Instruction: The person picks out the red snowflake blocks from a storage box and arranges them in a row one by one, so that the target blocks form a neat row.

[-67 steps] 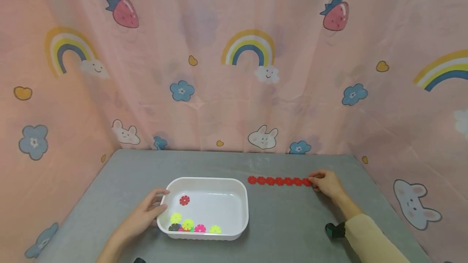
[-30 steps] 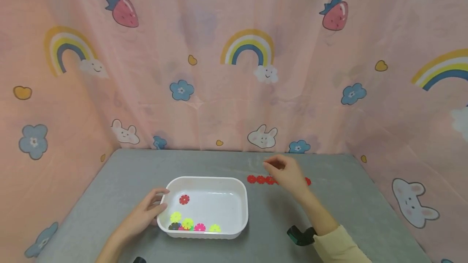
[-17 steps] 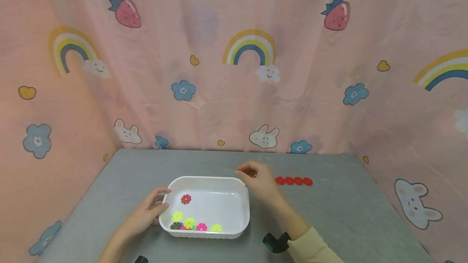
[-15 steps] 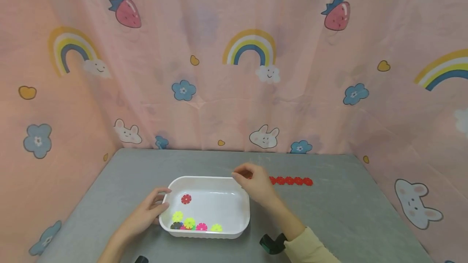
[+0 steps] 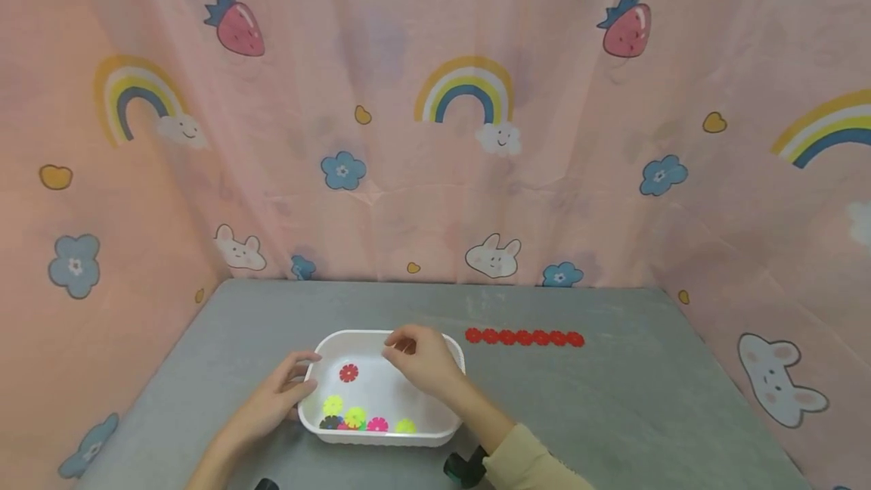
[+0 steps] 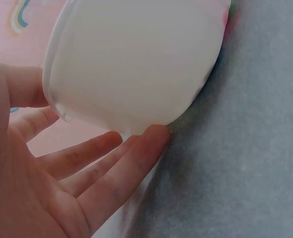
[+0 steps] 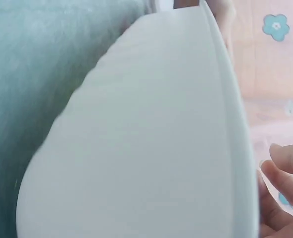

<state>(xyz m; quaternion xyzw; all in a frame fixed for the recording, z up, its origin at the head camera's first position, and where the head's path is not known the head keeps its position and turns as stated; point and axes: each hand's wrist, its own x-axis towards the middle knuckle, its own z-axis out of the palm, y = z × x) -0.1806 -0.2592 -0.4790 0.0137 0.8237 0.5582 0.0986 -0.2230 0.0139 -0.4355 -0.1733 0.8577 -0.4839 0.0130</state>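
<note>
A white plastic tray (image 5: pixel 388 438) stands on the table, with several small notched discs in it. A red disc (image 5: pixel 348 373) lies apart near its left end; yellow-green discs (image 5: pixel 355 418), a pink disc (image 5: pixel 377 425) and a dark disc (image 5: pixel 330 423) lie along its near side. My left hand (image 5: pixel 275 392) holds the tray's left end, digits at the rim and outer wall (image 6: pixel 131 74). Over the tray's right half hovers my right hand (image 5: pixel 425 361), fingers loosely bent, nothing showing between thumb (image 7: pixel 288 158) and fingers. The right wrist view is mostly the tray's outer wall (image 7: pixel 136 129).
Behind and right of the tray, a straight row of red discs (image 5: pixel 524 337) lies on the grey tabletop (image 5: pixel 578 407). A pink patterned curtain (image 5: pixel 381 225) encloses the back and sides. A black device (image 5: pixel 465 467) sits at my right wrist.
My right hand has left the right end of the red row, swept left past it and come over the tray. The left hand stays on the tray; the row is fully visible again.
</note>
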